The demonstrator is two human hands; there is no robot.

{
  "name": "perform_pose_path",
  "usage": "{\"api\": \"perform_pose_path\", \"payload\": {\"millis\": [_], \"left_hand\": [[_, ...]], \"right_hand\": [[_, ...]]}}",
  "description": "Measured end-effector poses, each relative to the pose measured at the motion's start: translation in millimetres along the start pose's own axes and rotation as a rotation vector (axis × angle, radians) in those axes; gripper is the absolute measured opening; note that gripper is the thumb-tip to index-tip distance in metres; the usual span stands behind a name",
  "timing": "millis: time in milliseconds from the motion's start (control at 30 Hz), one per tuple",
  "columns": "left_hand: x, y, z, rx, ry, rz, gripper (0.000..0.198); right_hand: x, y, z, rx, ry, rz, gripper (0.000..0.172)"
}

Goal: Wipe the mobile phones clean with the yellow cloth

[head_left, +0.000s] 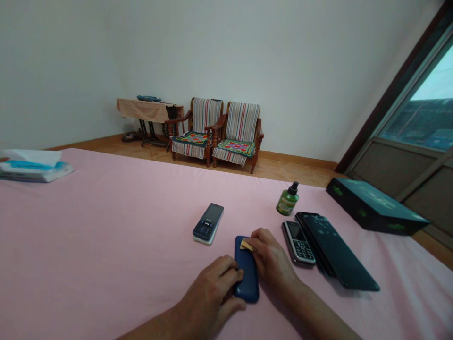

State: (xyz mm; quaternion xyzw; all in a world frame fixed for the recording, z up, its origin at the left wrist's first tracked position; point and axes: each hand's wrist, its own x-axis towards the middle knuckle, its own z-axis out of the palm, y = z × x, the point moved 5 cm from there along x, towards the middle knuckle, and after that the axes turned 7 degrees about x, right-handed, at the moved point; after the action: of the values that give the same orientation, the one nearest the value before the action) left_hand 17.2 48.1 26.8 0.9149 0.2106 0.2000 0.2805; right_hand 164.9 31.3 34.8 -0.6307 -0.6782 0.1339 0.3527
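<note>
A dark blue mobile phone [247, 276] lies on the pink cloth in front of me, its plain back facing up. My left hand [215, 288] grips it along the left edge, with fingers and thumb bent against its side. Pinched in the fingers of my right hand [271, 257] is a small folded yellowish cloth [245, 245], pressed on the upper end of the blue phone. Beyond my hands lies a black keypad phone [208, 224], with a pale edge showing beneath it. A silver-edged keypad phone [299, 243] rests to the right of my right hand.
Along the right are flat dark cases [336, 252], a green spray bottle [288, 199] with a black cap, and a black box [375, 203]. A tissue pack [35, 170] lies at far left. Two wooden chairs [236, 130] and a covered table [145, 109] stand by the wall.
</note>
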Motion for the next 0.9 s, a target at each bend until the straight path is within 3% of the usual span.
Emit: {"api": "perform_pose_path", "payload": {"millis": [100, 333, 633, 900], "left_hand": [[-1.2, -0.3, 0.6, 0.001, 0.002, -0.002, 0.043], [-2.2, -0.6, 1.8, -0.022, -0.019, -0.015, 0.042], [-2.0, 2.6, -2.1, -0.037, -0.002, -0.007, 0.039], [0.2, 0.9, -3.9, -0.050, 0.006, -0.040, 0.043]], "right_hand": [[7.3, -0.8, 1.2, -0.025, 0.022, 0.000, 0.024], [-12.3, -14.9, 3.6, -0.055, 0.003, -0.018, 0.019], [15.7, -3.3, 9.5, -0.143, 0.031, -0.051, 0.023], [-4.0, -18.5, 6.9, -0.149, -0.057, -0.085, 0.013]]}}
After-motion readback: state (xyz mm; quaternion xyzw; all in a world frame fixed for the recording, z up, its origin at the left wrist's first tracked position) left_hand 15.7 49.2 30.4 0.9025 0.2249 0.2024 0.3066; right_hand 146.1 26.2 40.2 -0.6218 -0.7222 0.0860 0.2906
